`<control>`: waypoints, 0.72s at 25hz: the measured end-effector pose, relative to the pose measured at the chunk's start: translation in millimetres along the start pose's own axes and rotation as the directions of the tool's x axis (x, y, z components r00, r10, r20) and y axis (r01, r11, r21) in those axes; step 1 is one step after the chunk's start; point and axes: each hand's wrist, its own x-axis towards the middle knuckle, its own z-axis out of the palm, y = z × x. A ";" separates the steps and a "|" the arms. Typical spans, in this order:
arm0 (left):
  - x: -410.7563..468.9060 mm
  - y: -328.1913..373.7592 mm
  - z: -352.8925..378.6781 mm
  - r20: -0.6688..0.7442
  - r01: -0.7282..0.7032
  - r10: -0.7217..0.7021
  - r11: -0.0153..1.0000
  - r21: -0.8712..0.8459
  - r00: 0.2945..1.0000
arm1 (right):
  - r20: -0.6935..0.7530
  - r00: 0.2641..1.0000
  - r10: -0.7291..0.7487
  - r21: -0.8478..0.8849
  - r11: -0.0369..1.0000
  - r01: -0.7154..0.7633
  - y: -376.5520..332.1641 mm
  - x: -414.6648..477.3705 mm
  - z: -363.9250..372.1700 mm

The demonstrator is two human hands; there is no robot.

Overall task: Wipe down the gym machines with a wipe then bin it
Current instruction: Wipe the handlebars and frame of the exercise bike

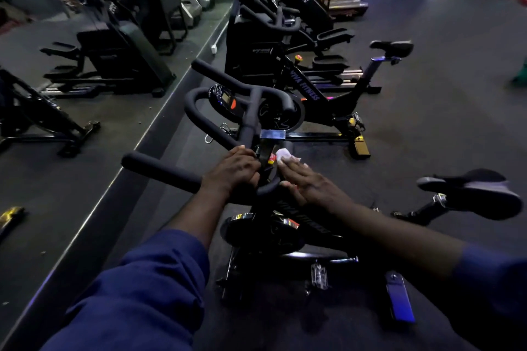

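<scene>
Dark rubber flooring (427,94) and a row of exercise bikes (313,94) are seen in a dim gym hall. On the nearest spin bike (285,225), the handlebar (159,168) is gripped by the left hand (232,171), its fingers curled round the bar beside the centre clamp. Just to the right of that hand, the wipe (285,154) is pressed against the bar's middle by the straight fingers of the right hand (310,188); crumpled beyond the fingertips, it shows no clear long axis. The wiping step is judged to be under way, with binning not yet reached. Next, the wipe would need to be drawn along the bar, whose horn points out to the left of the gripping hand. The saddle (470,194) lies well beyond the right forearm, so the bike's long axis is laid across the view.
</scene>
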 end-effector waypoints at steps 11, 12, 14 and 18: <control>-3.0 6.3 -7.1 0.030 0.010 -0.010 1.000 0.000 1.000 | -0.204 0.894 0.399 0.249 0.904 -0.347 -38.4 19.0 28.4; -2.3 6.6 -6.2 0.018 0.013 -0.014 1.000 0.020 1.000 | -0.193 0.903 0.384 0.242 0.910 -0.336 -45.8 9.2 32.9; 0.0 7.9 -5.9 0.056 0.006 -0.009 0.999 0.052 0.998 | -0.208 0.906 0.369 0.216 0.921 -0.325 -44.5 8.8 37.9; -0.2 7.1 -4.6 0.143 0.003 -0.014 0.997 0.080 0.990 | -0.233 0.817 0.528 0.224 0.846 -0.483 -22.9 65.3 25.5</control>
